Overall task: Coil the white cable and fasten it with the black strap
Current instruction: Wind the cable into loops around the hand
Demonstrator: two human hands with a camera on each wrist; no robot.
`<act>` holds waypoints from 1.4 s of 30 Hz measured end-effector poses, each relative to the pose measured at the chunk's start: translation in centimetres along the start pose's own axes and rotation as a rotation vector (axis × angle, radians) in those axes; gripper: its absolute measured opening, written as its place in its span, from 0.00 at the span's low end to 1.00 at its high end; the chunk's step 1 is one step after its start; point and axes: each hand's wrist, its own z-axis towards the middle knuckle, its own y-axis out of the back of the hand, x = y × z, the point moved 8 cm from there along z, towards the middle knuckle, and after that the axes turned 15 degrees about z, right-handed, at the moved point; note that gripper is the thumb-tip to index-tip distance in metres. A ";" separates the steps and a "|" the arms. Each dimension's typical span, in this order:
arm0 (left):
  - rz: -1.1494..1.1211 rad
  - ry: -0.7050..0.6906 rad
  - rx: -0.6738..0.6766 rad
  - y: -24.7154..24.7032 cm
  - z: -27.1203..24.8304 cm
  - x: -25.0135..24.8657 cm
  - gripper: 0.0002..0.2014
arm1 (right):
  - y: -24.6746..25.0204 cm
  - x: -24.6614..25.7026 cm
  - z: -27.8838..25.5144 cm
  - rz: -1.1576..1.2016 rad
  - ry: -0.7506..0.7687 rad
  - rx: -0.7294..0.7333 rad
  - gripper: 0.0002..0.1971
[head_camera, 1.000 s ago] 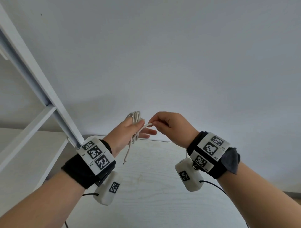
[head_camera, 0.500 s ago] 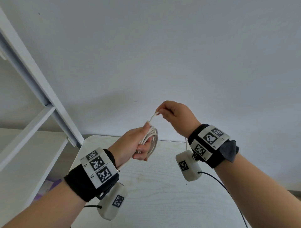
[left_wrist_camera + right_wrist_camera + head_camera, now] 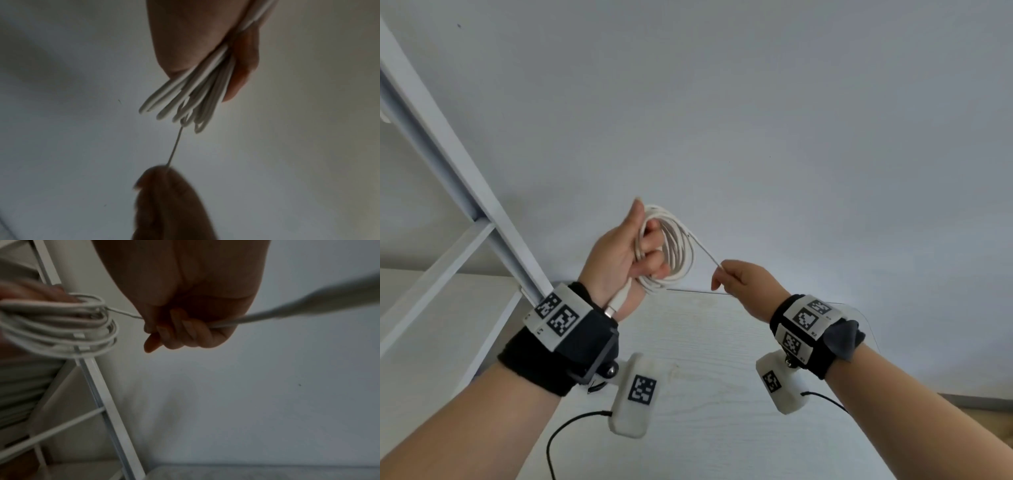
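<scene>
Coil gripped, thin end pulled taut

Our left hand clenches the white cable; only the right wrist view shows our right hand pinching its strand (blurred).

Coiled cable in left hand; right hand to its right.

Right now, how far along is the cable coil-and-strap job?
Done: most of the white cable is looped into a coil gripped by the left hand, one connector hanging by the wrist. In hand: the right hand pinches a thin strand stretched taut from the coil; whether it is the cable's tail or a tie is unclear. Left: wrapping and fastening; no black strap is visible around the coil.
</scene>
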 end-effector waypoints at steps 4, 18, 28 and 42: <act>-0.110 -0.097 -0.121 1.6 0.6 -1.2 0.18 | -2.7 -0.9 -1.6 -0.067 -0.054 0.118 0.12; 0.455 -0.013 -0.267 3.3 0.5 2.1 0.10 | -4.9 6.0 -4.1 -0.485 0.183 0.200 0.13; 0.622 0.054 -0.041 -0.7 -1.4 2.9 0.06 | -3.8 10.4 -3.6 -0.401 0.399 0.151 0.09; 0.417 0.172 0.310 -4.4 -3.3 1.8 0.34 | 0.0 12.3 -4.2 0.019 0.537 -0.098 0.10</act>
